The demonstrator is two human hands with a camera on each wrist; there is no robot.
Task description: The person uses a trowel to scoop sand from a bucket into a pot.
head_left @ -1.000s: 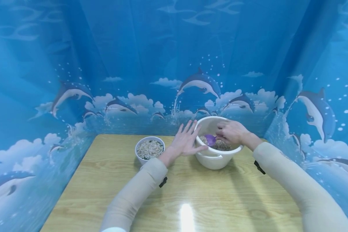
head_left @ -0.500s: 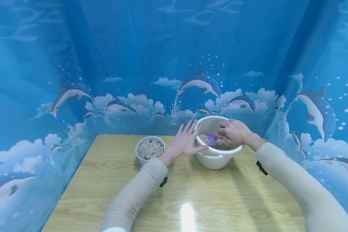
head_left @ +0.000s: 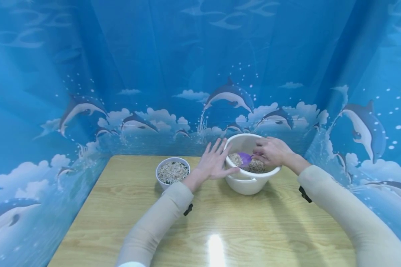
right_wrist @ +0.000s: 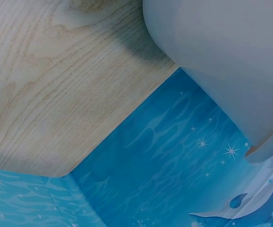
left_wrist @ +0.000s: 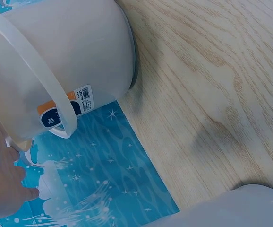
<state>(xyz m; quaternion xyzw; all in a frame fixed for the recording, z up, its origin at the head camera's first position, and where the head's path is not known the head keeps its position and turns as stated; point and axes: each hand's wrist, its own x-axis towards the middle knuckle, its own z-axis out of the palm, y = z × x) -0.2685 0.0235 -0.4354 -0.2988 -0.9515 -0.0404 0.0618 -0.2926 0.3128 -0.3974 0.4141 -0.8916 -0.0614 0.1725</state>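
Note:
My right hand (head_left: 271, 151) reaches over the far right rim of a white bucket (head_left: 244, 187) and grips the handle of a purple scoop (head_left: 245, 158). The scoop's bowl lies among pale, flaky grains (head_left: 235, 159) inside the bucket; darker grains (head_left: 256, 167) show beside it. My left hand (head_left: 214, 163) has its fingers spread straight at the bucket's left rim. In the left wrist view the bucket's side (left_wrist: 89, 52) shows a label and a curved handle, with part of the left hand (left_wrist: 2, 179) at the edge. The right wrist view shows the bucket's outer wall (right_wrist: 221, 52).
A small white pot (head_left: 162, 181) filled with pale chips over dark bits stands left of the bucket, by my left wrist. Everything stands near the back edge of a wooden table (head_left: 120, 207). A blue dolphin-print curtain (head_left: 173, 74) surrounds it on three sides.
My right hand and the scoop have shifted slightly to the right inside the bucket, and more of the pale grains show to the scoop's left. The left hand has stayed in place.

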